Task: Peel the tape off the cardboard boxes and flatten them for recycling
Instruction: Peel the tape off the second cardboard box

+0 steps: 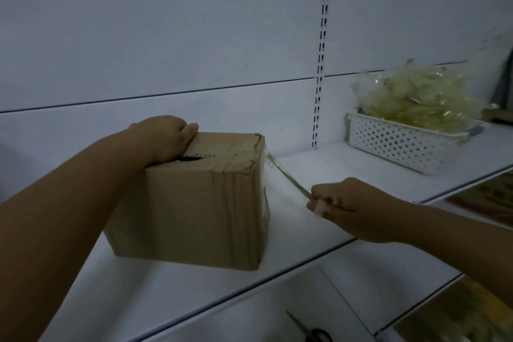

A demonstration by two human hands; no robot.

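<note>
I see the cardboard box (194, 203) standing on the white shelf (347, 164), left of its middle and close to the front edge. Its longer side runs roughly along the shelf, and the near right corner is turned slightly towards me. My left hand (163, 137) sits on the box's top at the far left corner, palm down, with the fingers curled over the far edge to grip it.

My right hand (349, 205) is to the right of the box, near the shelf's front edge and clear of the cardboard. Its fingers are drawn together, pinching the loose end of the tape (286, 175). The strip is stretched taut, slanting from the box's upper right edge down to that hand.

A white perforated basket (399, 144) stands towards the shelf's right end. Scissors (313, 333) lie on the shelf below.
</note>
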